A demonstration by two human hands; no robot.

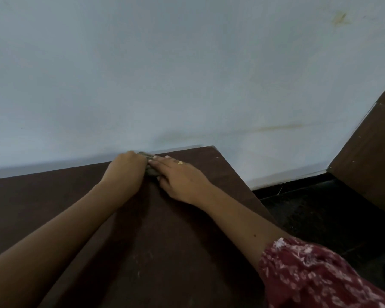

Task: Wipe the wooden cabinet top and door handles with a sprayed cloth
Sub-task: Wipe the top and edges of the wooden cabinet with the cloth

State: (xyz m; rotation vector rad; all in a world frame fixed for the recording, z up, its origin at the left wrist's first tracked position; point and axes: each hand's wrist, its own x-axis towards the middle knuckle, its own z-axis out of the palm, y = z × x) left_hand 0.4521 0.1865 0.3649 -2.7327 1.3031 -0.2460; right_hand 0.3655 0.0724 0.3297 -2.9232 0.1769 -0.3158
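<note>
The dark brown wooden cabinet top (142,241) fills the lower half of the view and meets the wall at its far edge. A small greyish-green cloth (152,171) lies bunched at that far edge, mostly hidden by both hands. My left hand (126,168) is curled on the cloth's left side. My right hand (180,178), wearing a gold ring, lies flat with its fingers pressed on the cloth. The door handles are out of view.
A pale blue wall (187,74) rises right behind the cabinet. At the right stands another dark brown panel (369,156), with dark floor (320,207) between it and the cabinet's right edge. Faint pale specks mark the near part of the top.
</note>
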